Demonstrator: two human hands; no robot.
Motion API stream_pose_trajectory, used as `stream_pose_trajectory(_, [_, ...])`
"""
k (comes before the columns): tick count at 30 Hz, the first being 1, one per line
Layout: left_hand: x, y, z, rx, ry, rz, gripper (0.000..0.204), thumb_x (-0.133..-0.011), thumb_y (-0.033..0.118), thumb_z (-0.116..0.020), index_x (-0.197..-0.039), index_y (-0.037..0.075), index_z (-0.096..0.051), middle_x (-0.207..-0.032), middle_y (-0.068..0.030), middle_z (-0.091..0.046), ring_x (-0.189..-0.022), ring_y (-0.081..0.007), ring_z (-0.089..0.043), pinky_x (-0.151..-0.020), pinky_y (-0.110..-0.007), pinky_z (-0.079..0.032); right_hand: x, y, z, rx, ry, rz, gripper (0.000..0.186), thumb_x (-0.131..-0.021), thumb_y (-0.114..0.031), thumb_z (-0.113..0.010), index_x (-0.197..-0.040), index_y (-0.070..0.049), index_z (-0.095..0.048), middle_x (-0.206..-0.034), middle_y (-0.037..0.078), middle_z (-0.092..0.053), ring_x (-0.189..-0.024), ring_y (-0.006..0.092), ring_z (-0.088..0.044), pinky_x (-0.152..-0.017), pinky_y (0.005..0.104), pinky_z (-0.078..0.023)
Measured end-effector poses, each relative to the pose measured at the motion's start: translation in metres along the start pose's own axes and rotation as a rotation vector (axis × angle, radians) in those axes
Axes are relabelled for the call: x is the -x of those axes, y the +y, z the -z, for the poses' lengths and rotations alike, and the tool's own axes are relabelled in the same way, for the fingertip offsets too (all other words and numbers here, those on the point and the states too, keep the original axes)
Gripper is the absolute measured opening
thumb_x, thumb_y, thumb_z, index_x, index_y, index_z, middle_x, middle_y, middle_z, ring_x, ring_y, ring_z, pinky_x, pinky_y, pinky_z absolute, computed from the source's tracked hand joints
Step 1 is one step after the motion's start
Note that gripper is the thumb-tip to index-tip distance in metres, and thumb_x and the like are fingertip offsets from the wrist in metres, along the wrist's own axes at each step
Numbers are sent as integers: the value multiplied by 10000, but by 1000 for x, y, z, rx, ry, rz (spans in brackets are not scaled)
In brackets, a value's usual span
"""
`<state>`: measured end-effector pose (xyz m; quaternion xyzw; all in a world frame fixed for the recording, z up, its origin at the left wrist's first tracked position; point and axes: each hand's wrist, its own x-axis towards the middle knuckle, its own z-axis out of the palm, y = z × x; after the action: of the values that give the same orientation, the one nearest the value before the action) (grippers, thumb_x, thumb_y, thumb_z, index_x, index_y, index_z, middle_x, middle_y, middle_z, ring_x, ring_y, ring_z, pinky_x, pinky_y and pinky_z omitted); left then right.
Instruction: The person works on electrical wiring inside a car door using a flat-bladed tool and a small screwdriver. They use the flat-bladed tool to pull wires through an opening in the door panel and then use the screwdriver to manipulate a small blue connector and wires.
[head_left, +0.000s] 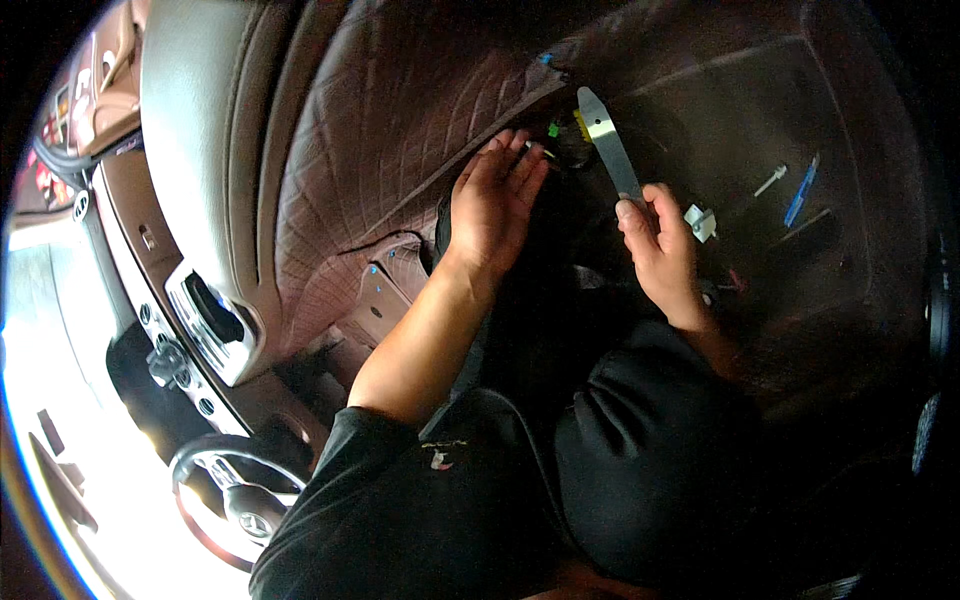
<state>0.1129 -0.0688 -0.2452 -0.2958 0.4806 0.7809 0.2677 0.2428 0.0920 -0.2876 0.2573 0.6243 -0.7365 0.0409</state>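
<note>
My right hand [662,245] grips the lower end of a flat grey metal pry bar [613,155], whose rounded tip with a small hole points away from me. My left hand [492,200] is turned palm up beside the quilted brown panel, with its fingers stretched out and slightly bent. A small pale piece [537,148] shows at its fingertips; whether they touch it is hard to see. Just beyond lie a small green clip [554,129] and a yellow piece [582,125], partly behind the bar. A white block-shaped part [700,223] lies right of my right hand.
On the dark floor at the right are a white plastic fastener [771,180], a blue pen-like tool [802,190] and a thin rod [806,225]. The quilted panel [390,120] runs along the left. Beyond it are a pale seat back [195,120] and a steering wheel [240,500].
</note>
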Motion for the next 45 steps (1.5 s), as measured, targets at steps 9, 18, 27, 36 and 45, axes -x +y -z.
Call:
stream_pose_trajectory(9, [31,37,78,-9,187,-143,214,-953,177,-530,-1089,14,-500,-1093,-128,-590,-1062,-261,-586,-925,-394,-498,8,11,-9,-30,-28,-109,191,-928,-200,-605,-1011,-36,-551,-776,-29,-537,-687,46,-461,-594,208,-384])
stream_pose_trajectory(18, [22,23,38,-63,122,-78,281,-977,271,-489,-1089,14,-508,-1117,-164,-612,-989,-275,-629,-853,-380,-531,16,20,-8,39,-17,-163,194,-918,-204,-617,-1002,-41,-552,-776,-24,-565,-689,64,-493,-608,225,-412])
stream_pose_trajectory(27, [-26,-1,-54,-197,-95,27,398,-947,336,-540,-1149,-7,-528,-1118,-149,-619,-992,-255,-629,-839,-369,-515,14,8,-1,-129,132,-67,156,-930,-178,-592,-999,-49,-538,-752,-35,-510,-640,44,-434,-557,205,-371])
stream_pose_trajectory(36, [-32,-11,-68,-119,-5,-4,318,-899,316,-632,-992,16,-584,-965,-108,-667,-825,-194,-657,-675,-282,-519,12,29,13,142,280,60,198,-937,-222,-584,-985,-36,-538,-757,-19,-513,-687,73,-461,-630,238,-401])
stream_pose_trajectory(45, [-24,-6,-79,-90,-35,111,377,-922,386,-572,-1027,24,-572,-947,-76,-668,-723,-178,-631,-623,-264,-477,7,8,17,33,277,-47,247,-917,-220,-616,-1031,-14,-542,-785,7,-567,-695,97,-504,-624,256,-432])
